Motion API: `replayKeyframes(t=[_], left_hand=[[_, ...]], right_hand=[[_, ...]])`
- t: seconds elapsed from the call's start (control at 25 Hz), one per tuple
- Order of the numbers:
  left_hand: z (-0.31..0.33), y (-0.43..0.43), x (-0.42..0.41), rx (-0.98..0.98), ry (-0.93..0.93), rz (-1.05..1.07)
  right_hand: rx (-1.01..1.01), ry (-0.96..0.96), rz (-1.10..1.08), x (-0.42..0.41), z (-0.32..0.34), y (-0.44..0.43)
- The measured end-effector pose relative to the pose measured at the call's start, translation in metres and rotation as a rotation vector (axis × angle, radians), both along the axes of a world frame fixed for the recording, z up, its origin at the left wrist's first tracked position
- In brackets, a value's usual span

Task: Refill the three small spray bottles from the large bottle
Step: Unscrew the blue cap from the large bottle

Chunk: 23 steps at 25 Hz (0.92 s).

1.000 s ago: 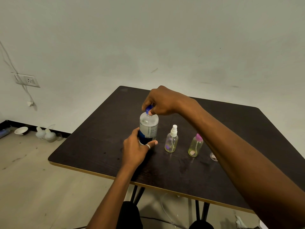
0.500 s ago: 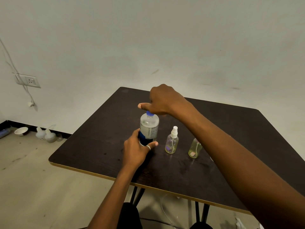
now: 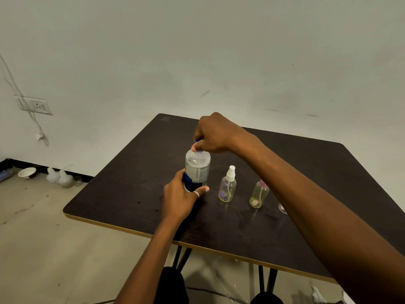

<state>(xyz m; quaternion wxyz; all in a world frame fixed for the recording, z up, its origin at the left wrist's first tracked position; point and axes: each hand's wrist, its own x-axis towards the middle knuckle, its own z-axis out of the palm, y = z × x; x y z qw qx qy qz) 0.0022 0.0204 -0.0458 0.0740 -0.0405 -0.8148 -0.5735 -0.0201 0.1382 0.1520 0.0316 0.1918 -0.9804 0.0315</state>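
The dark table (image 3: 306,172) is carrying everything. The large bottle (image 3: 197,170) is standing upright near its middle. The person's left hand (image 3: 178,197) is wrapping around its lower half, and the right hand (image 3: 215,134) is pinching the blue cap (image 3: 198,141) on top. Beside it the white-topped spray bottle (image 3: 228,185) and the pink-topped spray bottle (image 3: 259,195) are standing apart. A third small bottle (image 3: 282,209) is peeking out from behind the right forearm.

Head-worn view, forward and down.
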Motion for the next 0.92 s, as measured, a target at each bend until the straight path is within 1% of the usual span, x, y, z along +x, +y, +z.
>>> replayKeyframes(t=[0.16,0.44,0.76,0.92], left_hand=[[0.001,0.001,0.001,-0.002,0.000,-0.003],[0.001,0.000,0.000,-0.011,-0.011,-0.007],[0.000,0.000,0.000,-0.019,-0.013,-0.011],[0.000,0.000,0.000,-0.032,-0.013,-0.005]], right_hand=[[-0.042,-0.072,0.090,-0.001,0.003,0.009],[-0.077,-0.124,0.127,-0.005,0.004,0.011],[-0.069,-0.115,0.133,-0.006,0.004,0.011],[-0.074,-0.064,0.124,-0.009,0.012,0.017]])
